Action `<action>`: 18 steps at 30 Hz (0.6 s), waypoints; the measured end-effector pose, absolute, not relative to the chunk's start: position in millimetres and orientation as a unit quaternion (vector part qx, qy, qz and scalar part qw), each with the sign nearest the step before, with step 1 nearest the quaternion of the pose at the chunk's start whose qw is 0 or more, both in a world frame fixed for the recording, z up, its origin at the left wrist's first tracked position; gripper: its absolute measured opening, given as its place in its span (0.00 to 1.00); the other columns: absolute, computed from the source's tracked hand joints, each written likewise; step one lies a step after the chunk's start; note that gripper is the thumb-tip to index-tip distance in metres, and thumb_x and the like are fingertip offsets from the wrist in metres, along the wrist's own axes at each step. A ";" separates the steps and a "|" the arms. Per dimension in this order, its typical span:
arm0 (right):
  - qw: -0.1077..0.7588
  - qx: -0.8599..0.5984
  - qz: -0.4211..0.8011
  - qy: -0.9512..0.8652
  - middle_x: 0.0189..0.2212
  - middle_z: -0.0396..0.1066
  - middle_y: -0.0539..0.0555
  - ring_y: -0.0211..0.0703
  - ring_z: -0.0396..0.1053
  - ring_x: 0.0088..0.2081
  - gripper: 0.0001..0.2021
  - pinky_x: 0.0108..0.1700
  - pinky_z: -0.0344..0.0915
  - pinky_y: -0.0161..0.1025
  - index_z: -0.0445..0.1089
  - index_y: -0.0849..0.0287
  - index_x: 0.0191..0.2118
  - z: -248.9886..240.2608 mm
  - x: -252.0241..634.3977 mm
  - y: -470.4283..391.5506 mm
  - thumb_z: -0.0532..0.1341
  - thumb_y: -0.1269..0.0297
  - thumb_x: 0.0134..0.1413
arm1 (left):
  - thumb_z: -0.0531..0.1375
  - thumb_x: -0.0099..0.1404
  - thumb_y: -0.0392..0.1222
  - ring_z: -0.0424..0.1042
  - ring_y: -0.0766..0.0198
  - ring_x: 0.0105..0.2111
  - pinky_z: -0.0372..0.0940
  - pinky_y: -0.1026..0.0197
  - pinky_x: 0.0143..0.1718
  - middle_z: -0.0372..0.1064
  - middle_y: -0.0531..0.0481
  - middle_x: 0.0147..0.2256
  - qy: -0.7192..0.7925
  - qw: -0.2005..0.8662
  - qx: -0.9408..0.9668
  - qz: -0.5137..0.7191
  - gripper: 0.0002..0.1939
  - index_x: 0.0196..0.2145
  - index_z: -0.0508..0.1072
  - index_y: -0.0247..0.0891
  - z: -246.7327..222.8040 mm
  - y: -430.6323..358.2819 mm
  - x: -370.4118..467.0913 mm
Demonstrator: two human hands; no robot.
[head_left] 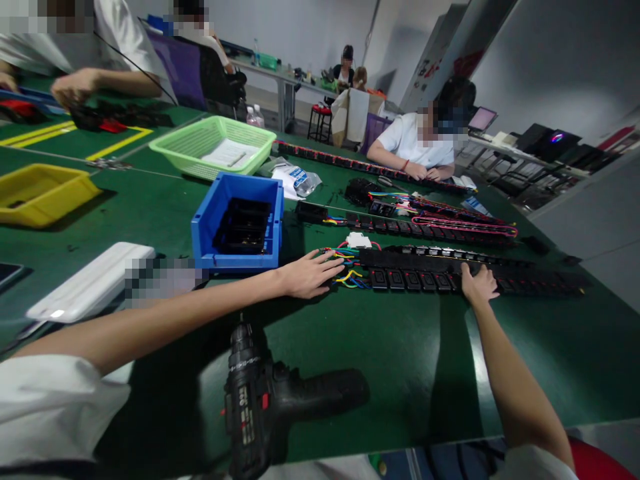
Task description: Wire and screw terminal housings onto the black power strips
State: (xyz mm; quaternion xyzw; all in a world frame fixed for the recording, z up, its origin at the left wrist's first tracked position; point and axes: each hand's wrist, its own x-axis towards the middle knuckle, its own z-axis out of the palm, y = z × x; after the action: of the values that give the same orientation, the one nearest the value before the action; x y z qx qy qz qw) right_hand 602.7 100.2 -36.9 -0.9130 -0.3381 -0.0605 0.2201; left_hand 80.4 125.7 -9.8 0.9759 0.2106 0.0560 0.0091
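Drill nearest; hands, grip unclear.

Pale walls rise behind purple-backed chairs.

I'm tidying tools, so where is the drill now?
In the head view, the drill lies at the bottom, mostly left of centre, on the green table, nearer the camera than the left hand and blue bin.

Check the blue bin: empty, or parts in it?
Parts in it: black pieces show inside the blue bin, behind its low front lip. How deep they go, I cannot tell.
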 end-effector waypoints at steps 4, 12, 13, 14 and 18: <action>0.206 -0.912 -0.057 -0.351 0.66 0.43 0.71 0.73 0.40 0.65 0.40 0.59 0.33 0.76 0.50 0.64 0.66 -28.3 600.7 100.9 0.47 0.39 0.56 | 0.54 0.65 0.48 0.42 0.46 0.67 0.44 0.43 0.64 0.46 0.40 0.66 0.204 0.005 0.977 0.056 0.35 0.66 0.49 0.35 -8.6 135.0 82.5; 0.164 -0.786 -0.003 -0.596 0.63 0.54 0.62 0.55 0.51 0.64 0.31 0.65 0.45 0.55 0.62 0.60 0.60 10.0 552.1 153.3 0.50 0.45 0.59 | 0.53 0.64 0.57 0.39 0.45 0.68 0.39 0.37 0.63 0.41 0.39 0.68 0.220 0.019 0.975 0.027 0.42 0.68 0.42 0.37 -2.8 132.6 80.1; 0.146 -0.758 0.028 -0.635 0.61 0.59 0.58 0.52 0.56 0.62 0.30 0.64 0.49 0.50 0.64 0.57 0.59 12.6 542.8 163.6 0.53 0.44 0.57 | 0.53 0.64 0.57 0.40 0.45 0.67 0.39 0.37 0.63 0.41 0.39 0.68 0.225 0.016 0.974 0.030 0.42 0.68 0.42 0.37 -2.2 130.8 79.6; 0.124 -0.732 0.059 -0.668 0.58 0.64 0.55 0.50 0.60 0.59 0.29 0.62 0.53 0.45 0.67 0.55 0.56 14.5 534.0 173.1 0.56 0.43 0.54 | 0.54 0.64 0.56 0.40 0.45 0.67 0.39 0.37 0.64 0.41 0.38 0.68 0.228 0.013 0.973 0.035 0.42 0.68 0.42 0.37 -1.5 128.6 78.9; 0.047 -0.675 0.139 -0.723 0.48 0.73 0.57 0.53 0.68 0.50 0.30 0.56 0.60 0.44 0.75 0.57 0.46 17.7 510.1 198.7 0.62 0.38 0.45 | 0.55 0.64 0.54 0.41 0.47 0.67 0.41 0.37 0.63 0.43 0.38 0.67 0.229 0.012 0.972 0.053 0.41 0.68 0.42 0.37 4.7 117.4 73.7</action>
State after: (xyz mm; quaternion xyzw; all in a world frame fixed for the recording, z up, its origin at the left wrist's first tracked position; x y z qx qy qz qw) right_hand 510.1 198.7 17.7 -0.6753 -0.7229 0.1386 0.0474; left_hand 73.7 117.4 4.7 0.9719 0.2289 0.0528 0.0122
